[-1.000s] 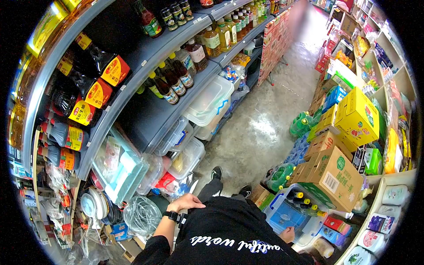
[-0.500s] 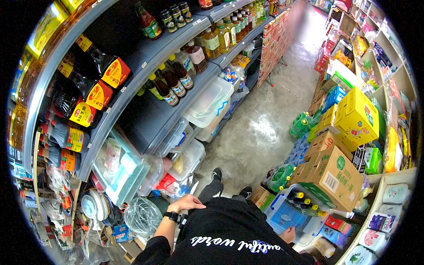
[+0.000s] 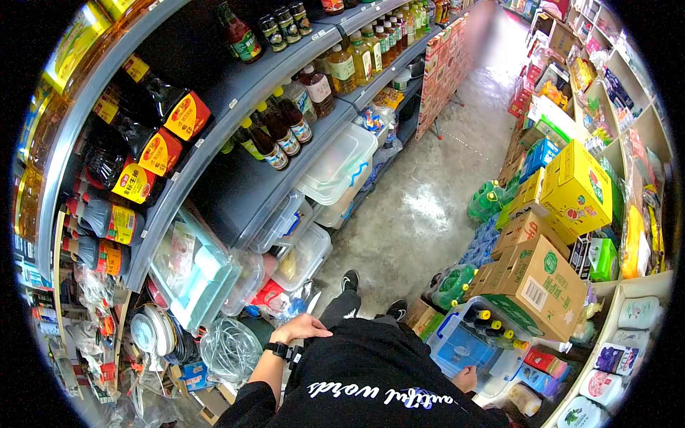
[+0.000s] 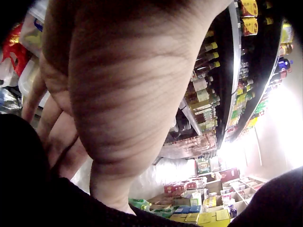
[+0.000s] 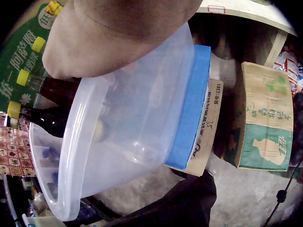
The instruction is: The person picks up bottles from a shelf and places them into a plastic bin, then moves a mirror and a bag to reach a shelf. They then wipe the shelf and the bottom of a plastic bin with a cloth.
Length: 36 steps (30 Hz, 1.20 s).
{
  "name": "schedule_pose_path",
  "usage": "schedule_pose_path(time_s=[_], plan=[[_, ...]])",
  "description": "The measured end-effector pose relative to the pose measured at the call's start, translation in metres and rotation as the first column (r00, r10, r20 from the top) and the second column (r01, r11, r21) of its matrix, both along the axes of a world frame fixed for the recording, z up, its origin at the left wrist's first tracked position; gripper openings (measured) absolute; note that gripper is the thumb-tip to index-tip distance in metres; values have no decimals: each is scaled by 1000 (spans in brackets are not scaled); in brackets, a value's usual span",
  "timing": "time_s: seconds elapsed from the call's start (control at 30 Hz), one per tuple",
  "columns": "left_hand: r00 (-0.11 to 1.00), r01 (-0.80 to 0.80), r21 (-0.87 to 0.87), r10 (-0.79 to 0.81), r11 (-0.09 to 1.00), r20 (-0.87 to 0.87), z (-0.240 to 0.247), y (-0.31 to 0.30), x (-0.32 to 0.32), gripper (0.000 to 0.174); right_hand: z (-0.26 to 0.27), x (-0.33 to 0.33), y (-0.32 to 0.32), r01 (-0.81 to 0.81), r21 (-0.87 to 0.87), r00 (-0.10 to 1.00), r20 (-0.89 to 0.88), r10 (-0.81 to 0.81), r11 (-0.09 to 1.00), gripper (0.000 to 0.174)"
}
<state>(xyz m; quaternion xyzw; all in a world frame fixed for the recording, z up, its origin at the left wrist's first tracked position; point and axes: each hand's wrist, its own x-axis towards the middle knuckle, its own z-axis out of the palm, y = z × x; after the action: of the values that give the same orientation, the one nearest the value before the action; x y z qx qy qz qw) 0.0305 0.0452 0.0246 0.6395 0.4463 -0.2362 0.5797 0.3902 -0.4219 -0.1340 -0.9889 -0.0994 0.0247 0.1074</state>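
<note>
In the head view the left hand (image 3: 303,327) rests on the front of the black shirt (image 3: 357,364), its fingers relaxed and holding nothing. The left wrist view has its palm (image 4: 128,85) close up, with fingers hanging loosely beside dark cloth. The right hand (image 3: 466,379) is partly hidden by the shirt, beside a clear plastic bin (image 3: 437,349). In the right wrist view the right hand (image 5: 118,38) fills the top, above the bin's rim (image 5: 78,142); its fingers are mostly out of view. Dark bottles with yellow caps (image 5: 52,120) stand in that bin.
Shelves (image 3: 250,85) with sauce and drink bottles curve along the left, above storage boxes (image 3: 303,257). Stacked cartons (image 3: 535,285) and white shelving (image 3: 642,285) line the right. Concrete floor (image 3: 407,221) runs between, past a red patterned board (image 3: 442,71).
</note>
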Motion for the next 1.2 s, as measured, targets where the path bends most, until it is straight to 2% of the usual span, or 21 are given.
schedule_pose_path(time_s=[0.37,0.67,0.87,1.2], plan=[[1000,23,12,-23,1000,-8,-2,1,-1,54,1,-2,2,17,-46,1000,23,-16,999,17],[1000,4,9,-4,1000,-11,-6,-3,-7,55,3,0,3,-10,31,1000,23,10,999,15],[1000,-21,14,21,1000,0,-3,-7,-9,55,4,0,4,8,-43,1000,-7,-8,999,15],[999,-33,7,33,999,12,-3,-5,-8,53,3,-1,4,20,-32,1000,-3,-20,999,16]])
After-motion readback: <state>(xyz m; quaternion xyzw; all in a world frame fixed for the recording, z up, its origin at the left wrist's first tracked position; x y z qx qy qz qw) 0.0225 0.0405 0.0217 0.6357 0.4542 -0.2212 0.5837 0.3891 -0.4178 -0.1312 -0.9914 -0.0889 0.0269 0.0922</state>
